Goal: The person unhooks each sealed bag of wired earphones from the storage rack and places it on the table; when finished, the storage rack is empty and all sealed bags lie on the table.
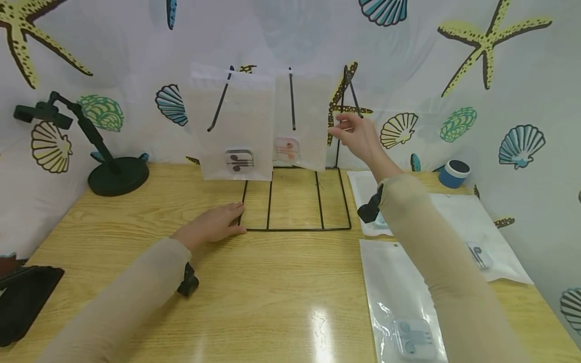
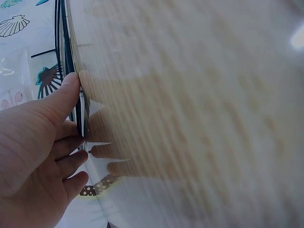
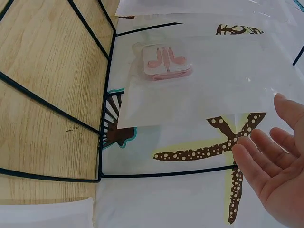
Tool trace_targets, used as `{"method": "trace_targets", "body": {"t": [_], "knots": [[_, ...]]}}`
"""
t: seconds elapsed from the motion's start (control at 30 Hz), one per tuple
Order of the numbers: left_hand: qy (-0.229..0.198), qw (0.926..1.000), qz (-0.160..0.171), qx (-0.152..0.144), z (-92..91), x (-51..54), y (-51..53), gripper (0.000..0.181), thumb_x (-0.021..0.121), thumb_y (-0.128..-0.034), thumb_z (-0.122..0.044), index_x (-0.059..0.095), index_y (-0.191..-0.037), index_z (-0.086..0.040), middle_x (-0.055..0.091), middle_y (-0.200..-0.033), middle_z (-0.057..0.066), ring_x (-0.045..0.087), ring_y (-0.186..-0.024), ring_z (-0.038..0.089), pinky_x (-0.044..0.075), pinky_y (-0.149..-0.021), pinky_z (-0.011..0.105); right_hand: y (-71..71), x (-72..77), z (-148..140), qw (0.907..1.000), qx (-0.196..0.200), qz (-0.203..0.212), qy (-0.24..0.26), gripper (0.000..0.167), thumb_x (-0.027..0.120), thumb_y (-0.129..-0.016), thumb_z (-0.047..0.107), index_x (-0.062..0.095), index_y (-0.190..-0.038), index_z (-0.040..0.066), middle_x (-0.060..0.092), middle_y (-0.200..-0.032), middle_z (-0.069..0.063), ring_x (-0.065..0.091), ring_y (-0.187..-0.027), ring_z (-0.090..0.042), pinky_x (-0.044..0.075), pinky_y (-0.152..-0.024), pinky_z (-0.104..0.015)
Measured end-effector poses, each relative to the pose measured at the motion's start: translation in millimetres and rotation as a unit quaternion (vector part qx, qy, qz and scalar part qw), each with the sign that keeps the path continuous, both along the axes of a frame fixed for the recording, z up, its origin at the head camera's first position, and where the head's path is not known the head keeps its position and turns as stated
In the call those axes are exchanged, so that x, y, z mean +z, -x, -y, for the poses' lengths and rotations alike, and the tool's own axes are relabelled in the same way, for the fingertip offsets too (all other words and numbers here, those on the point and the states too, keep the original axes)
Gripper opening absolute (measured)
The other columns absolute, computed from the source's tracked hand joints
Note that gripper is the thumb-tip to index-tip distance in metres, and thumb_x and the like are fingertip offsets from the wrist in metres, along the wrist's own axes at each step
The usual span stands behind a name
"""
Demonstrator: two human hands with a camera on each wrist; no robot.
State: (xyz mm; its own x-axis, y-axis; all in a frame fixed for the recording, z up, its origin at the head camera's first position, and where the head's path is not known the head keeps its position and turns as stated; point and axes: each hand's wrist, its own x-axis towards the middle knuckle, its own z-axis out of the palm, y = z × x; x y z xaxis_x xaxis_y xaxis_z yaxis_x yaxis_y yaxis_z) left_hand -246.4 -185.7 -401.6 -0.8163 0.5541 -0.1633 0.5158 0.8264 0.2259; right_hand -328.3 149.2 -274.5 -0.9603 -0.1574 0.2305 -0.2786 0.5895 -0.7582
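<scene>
A black wire display rack (image 1: 308, 230) stands on the table, with several hooks angled forward. My left hand (image 1: 211, 224) holds the left front corner of its base, thumb and fingers about the wire in the left wrist view. Clear-and-white packets hang from the left and middle hooks: one packet (image 1: 245, 116) with dark-looking earphones (image 1: 239, 160), one packet (image 1: 308, 111) with pink earphones (image 3: 166, 61). Up by the right hook (image 1: 354, 93), which bears no packet, is my right hand (image 1: 363, 141). Its fingers are loosely bent and nothing shows in them.
Several flat packets lie at the right: one (image 1: 386, 282) in front, another (image 1: 472, 217) behind it, a third (image 1: 360, 181) partly under my right arm. A blue jar (image 1: 454, 174) stands back right, a dark stand (image 1: 118, 175) back left, and a black item (image 1: 29, 297) lies at the left edge.
</scene>
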Motion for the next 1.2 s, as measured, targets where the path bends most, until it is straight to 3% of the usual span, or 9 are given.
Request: {"method": "trace_targets", "body": {"t": [0.23,0.37,0.6,0.73,0.83,0.93,1.03,1.13,1.2], "knots": [[-0.002,1.0,0.0,-0.001,0.0,-1.8,1.0,0.067,0.054,-0.0935,-0.033,0.029,-0.139,0.011,0.027,-0.142,0.029,0.027,-0.129,0.041,0.025,-0.104,0.049,8.6,5.6,17,0.9995,-0.013,0.006,0.028,0.051,0.062,-0.089,0.031,0.047,-0.134,0.012,0.058,-0.12,-0.007,0.053,-0.109,-0.019,0.047,-0.085,-0.032],[-0.001,1.0,-0.003,-0.003,0.7,-4.0,1.9,0.068,0.054,-0.0933,-0.034,0.029,-0.139,0.011,0.027,-0.142,0.029,0.027,-0.129,0.041,0.025,-0.105,0.049,13.6,8.2,25,0.9992,-0.016,0.016,0.033,0.055,0.061,-0.09,0.029,0.043,-0.138,0.009,0.053,-0.127,-0.009,0.049,-0.114,-0.018,0.044,-0.09,-0.031],[0.0,1.0,-0.002,-0.004,1.8,-5.2,3.0,0.069,0.054,-0.0932,-0.034,0.029,-0.139,0.011,0.027,-0.142,0.028,0.027,-0.13,0.041,0.025,-0.104,0.049,13.9,11.2,36,0.9941,-0.023,0.041,0.098,0.053,0.059,-0.092,0.023,0.042,-0.138,0.005,0.05,-0.129,-0.014,0.056,-0.106,-0.022,0.052,-0.075,-0.031],[0.004,1.0,0.0,0.0,2.3,-4.5,2.7,0.069,0.055,-0.093,-0.034,0.029,-0.139,0.01,0.027,-0.142,0.028,0.027,-0.13,0.041,0.025,-0.104,0.049,12.5,13.1,37,0.994,-0.026,0.044,0.097,0.052,0.057,-0.093,0.024,0.041,-0.139,0.006,0.047,-0.134,-0.014,0.054,-0.109,-0.02,0.053,-0.071,-0.029],[0.004,1.0,-0.003,0.0,2.4,-4.6,2.9,0.069,0.055,-0.0928,-0.034,0.03,-0.139,0.01,0.027,-0.142,0.028,0.027,-0.129,0.041,0.026,-0.104,0.049,11.8,14.1,38,0.9925,-0.026,0.051,0.109,0.052,0.057,-0.093,0.024,0.042,-0.139,0.005,0.045,-0.136,-0.013,0.058,-0.102,-0.02,0.054,-0.072,-0.03],[0.005,1.0,-0.001,-0.002,2.1,-4.3,2.8,0.069,0.054,-0.0931,-0.035,0.03,-0.139,0.01,0.027,-0.142,0.028,0.027,-0.129,0.041,0.025,-0.104,0.049,10.9,14.0,39,0.9914,-0.027,0.05,0.118,0.043,0.056,-0.093,0.021,0.051,-0.132,0.003,0.052,-0.128,-0.013,0.06,-0.088,-0.02,0.054,-0.071,-0.03],[0.004,1.0,0.005,-0.001,1.9,-3.0,1.9,0.068,0.054,-0.0934,-0.034,0.029,-0.139,0.01,0.026,-0.143,0.028,0.026,-0.13,0.04,0.024,-0.105,0.049,10.3,13.5,40,0.9913,-0.03,0.04,0.122,0.031,0.054,-0.094,0.019,0.061,-0.118,0.001,0.06,-0.105,-0.014,0.059,-0.077,-0.021,0.054,-0.068,-0.029],[0.004,1.0,0.006,-0.001,1.8,-1.8,1.4,0.068,0.054,-0.0935,-0.034,0.028,-0.14,0.01,0.026,-0.143,0.028,0.025,-0.13,0.04,0.024,-0.105,0.049,10.1,13.1,40,0.991,-0.03,0.031,0.127,0.026,0.054,-0.094,0.018,0.065,-0.111,0.001,0.058,-0.085,-0.012,0.058,-0.073,-0.023,0.054,-0.066,-0.028],[0.004,1.0,0.004,-0.001,1.7,-1.6,1.4,0.068,0.054,-0.0934,-0.034,0.029,-0.14,0.01,0.026,-0.143,0.028,0.026,-0.13,0.04,0.024,-0.104,0.049,9.7,12.8,40,0.9905,-0.03,0.027,0.131,0.027,0.054,-0.094,0.018,0.065,-0.113,0.002,0.058,-0.082,-0.009,0.059,-0.074,-0.024,0.054,-0.065,-0.027]]}}
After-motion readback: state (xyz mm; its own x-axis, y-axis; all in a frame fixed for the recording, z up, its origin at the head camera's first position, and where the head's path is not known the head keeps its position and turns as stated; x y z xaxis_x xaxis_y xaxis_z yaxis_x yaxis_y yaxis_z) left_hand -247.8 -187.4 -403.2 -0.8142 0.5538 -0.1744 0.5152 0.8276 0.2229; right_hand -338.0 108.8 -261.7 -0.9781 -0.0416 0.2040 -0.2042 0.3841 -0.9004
